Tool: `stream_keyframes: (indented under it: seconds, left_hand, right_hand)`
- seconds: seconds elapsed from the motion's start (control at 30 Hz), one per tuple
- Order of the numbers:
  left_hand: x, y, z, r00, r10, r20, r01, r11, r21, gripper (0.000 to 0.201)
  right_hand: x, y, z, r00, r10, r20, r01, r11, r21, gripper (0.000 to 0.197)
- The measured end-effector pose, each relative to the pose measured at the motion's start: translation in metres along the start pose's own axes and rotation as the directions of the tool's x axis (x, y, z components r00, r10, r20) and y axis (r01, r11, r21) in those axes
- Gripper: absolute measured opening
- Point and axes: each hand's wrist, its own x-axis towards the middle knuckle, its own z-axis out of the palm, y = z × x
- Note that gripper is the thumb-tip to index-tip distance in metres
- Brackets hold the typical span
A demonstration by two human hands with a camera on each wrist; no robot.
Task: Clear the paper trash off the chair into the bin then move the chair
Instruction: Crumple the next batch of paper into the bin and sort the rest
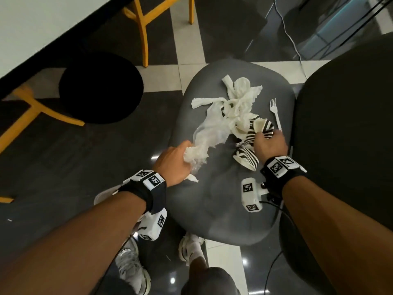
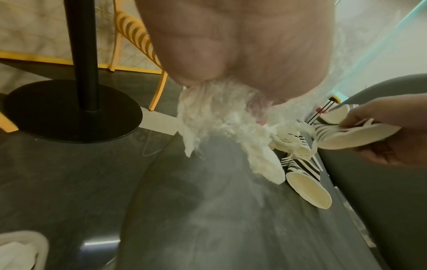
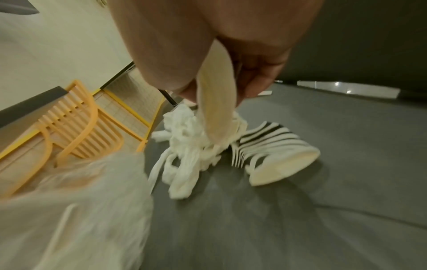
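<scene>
The grip of the left hand (image 1: 174, 160) is closed around a bunch of thin white tissue paper (image 1: 209, 133), which is squeezed in the fist at the front left part of the seat. From the fist the tissue is stretched up and to the right, toward the rest of the trash. In the left wrist view the same tissue (image 2: 215, 117) is seen hanging out below the curled fingers.

The grip of the right hand (image 1: 270, 145) is clamped on the rim of a striped paper cup (image 1: 263, 127), black and white outside and cream inside. In the right wrist view the flattened cup wall (image 3: 217, 102) is pinched between the thumb and the fingers. A second striped paper cup (image 1: 246, 158) is lying on its side just below this hand, with the open mouth turned to the front of the seat.

All the trash is placed on the grey chair seat (image 1: 212, 199). A heap of crumpled white paper napkins (image 1: 238, 99) is found in the middle of the seat, touching the tissue and the held cup. A white plastic fork (image 1: 275, 112) is lying beside the heap, near the right edge of the seat.

To the left of the chair, on the dark tiled floor, a round black table base (image 1: 101, 88) and yellow chair legs (image 1: 144, 33) are seen.
</scene>
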Motion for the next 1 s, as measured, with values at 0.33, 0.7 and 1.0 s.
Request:
stream_keyframes:
  seconds: [0.33,0.7,1.0]
  left_hand:
    - [-0.086,-0.139,-0.018,0.994,-0.069,0.085,0.075,0.995,-0.062,0.016]
    - [-0.12,-0.325,0.059,0.862,-0.378,0.337,0.47,0.845,-0.256,0.041]
    - [-0.078,-0.382,0.111,0.876,-0.481,0.033,0.482,0.875,-0.048,0.042]
  right_hand:
    - [-0.179,-0.01,0.159,0.85,-0.345,0.398,0.355,0.933,0.052,0.025]
    - [-0.252,0.096,0.379,0.641,0.026,0.767,0.207,0.957,-0.205,0.037]
    - [-0.232,0.128,0.436,0.593,-0.014,0.805,0.466,0.822,-0.329,0.028]
